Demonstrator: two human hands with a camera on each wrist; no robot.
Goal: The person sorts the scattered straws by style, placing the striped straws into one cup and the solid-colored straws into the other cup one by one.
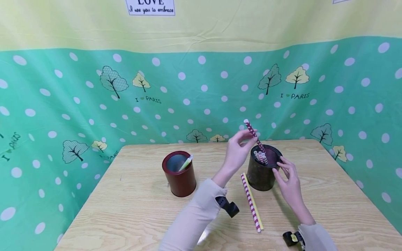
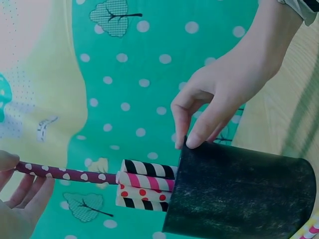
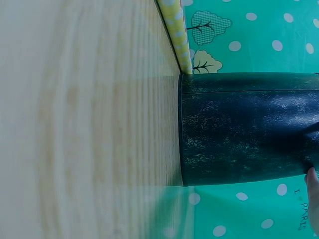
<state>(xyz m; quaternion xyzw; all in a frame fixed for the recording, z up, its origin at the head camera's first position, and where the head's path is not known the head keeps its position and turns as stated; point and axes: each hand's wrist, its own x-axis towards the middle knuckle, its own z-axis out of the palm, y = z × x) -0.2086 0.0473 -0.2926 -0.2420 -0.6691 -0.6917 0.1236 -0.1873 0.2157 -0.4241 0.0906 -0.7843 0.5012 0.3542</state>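
Observation:
My left hand (image 1: 236, 152) pinches a purple paper straw with white hearts (image 1: 252, 131) near its upper part. The straw slants over the mouth of a black cylindrical holder (image 1: 263, 178), its lower end close to a bunch of patterned straws (image 2: 144, 186) that stick up inside. In the left wrist view the bunch shows black, pink and red-dotted patterns. My right hand (image 1: 289, 179) holds the holder's rim on its right side, with the thumb outside the wall. In the right wrist view the holder's side (image 3: 249, 132) shows, with a fingertip at its far end.
Two straws lie on the wooden table (image 1: 141, 216) left of the black holder: a purple-and-white striped one (image 1: 251, 204) and a yellow one (image 1: 255, 207). A dark red cylindrical holder (image 1: 182, 181) stands further left, with a greenish straw (image 1: 186, 162) leaning inside. A dotted curtain (image 1: 169, 115) hangs behind.

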